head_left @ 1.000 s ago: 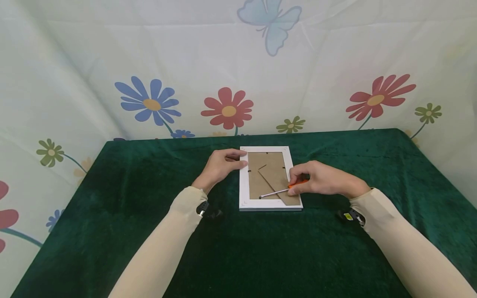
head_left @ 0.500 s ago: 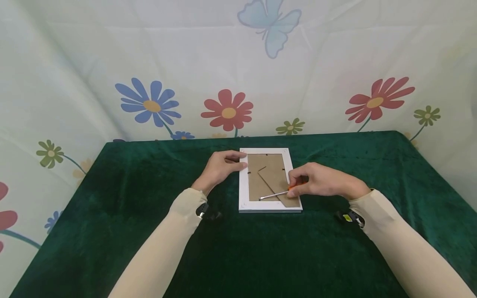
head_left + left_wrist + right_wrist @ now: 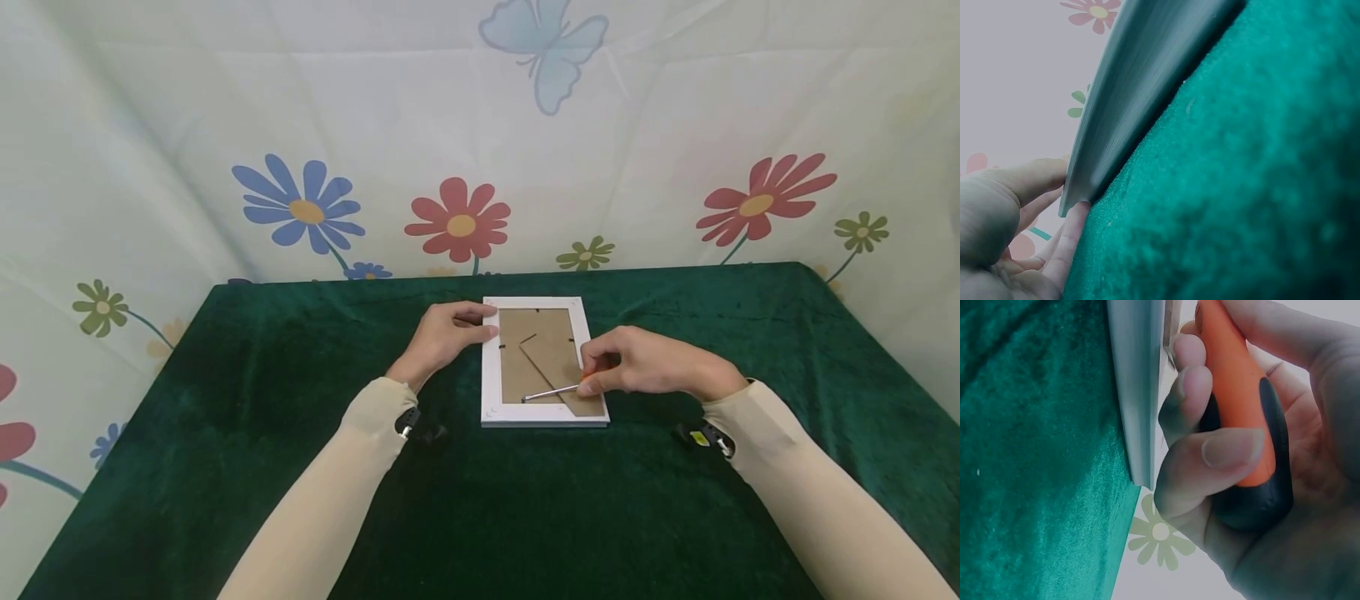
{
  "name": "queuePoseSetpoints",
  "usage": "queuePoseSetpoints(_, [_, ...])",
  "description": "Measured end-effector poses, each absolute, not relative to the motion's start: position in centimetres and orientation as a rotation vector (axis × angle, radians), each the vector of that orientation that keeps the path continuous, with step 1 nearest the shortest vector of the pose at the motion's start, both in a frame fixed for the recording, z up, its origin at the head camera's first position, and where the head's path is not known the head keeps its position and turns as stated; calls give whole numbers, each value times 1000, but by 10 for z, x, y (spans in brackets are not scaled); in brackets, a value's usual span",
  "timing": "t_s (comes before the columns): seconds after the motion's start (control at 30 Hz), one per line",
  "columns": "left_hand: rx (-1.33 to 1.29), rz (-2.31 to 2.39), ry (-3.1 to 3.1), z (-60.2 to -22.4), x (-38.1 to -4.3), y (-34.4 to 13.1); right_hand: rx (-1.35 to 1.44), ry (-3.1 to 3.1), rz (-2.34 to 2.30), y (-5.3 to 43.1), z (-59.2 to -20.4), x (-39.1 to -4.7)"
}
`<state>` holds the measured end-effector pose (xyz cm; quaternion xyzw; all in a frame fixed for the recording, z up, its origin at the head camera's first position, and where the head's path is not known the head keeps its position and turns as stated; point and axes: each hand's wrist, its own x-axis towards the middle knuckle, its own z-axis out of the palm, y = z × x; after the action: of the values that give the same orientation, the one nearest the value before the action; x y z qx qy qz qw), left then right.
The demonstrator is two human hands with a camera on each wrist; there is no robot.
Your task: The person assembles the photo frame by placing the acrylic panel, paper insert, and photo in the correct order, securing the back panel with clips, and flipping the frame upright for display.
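Observation:
A white picture frame lies face down on the green cloth, its brown backing board showing with a slanted stand flap. Small dark tabs sit along the inner edges. My left hand pinches the frame's left side, thumb on top and fingertips low against the edge, as the left wrist view shows. In my right hand is a screwdriver, its orange and black handle wrapped by curled fingers. The metal shaft slants left across the board, with the tip right at the lower inner edge, over the tab there.
Dark green velvet cloth covers the table. A pale curtain printed with flowers and a butterfly hangs right behind the table's far edge. A black wrist camera is strapped at the left sleeve, another at the right.
The orange screwdriver handle shows less beyond the right fingers than a second ago, so it has turned slightly in the grip. The tip, the picture frame and the left hand stay in place.

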<state>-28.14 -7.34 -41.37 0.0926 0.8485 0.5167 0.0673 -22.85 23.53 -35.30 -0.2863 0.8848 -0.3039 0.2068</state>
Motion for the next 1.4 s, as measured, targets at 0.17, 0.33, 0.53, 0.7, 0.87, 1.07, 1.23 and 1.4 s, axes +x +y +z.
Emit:
queuePoseSetpoints(0.17, [275,1559,2556,-413,-281,-73,-791,2462,-853,235,-353,-228])
queuePoseSetpoints(0.33, [272,1558,2558,-413,-281,-73,-804,2461,-862,235,-354,-228])
queuePoseSetpoints(0.53, [272,1558,2566,-414,-281,-74,-810,2457,-869,236,-354,-229])
queuePoseSetpoints(0.7, [283,1554,2570,-415,-281,-74,-818,2446,-899,239,-358,-230])
queuePoseSetpoints(0.87, [291,1557,2570,-415,-282,-74,-822,2442,-912,243,-363,-234])
queuePoseSetpoints(1.07, [299,1553,2571,-414,-282,-74,-759,2418,-933,248,-364,-238])
queuePoseSetpoints(1.23, [286,1556,2565,-415,-282,-75,-742,2452,-943,253,-360,-240])
queuePoseSetpoints(1.4, [288,1574,2555,-415,-281,-75,-716,2531,-996,260,-353,-241])
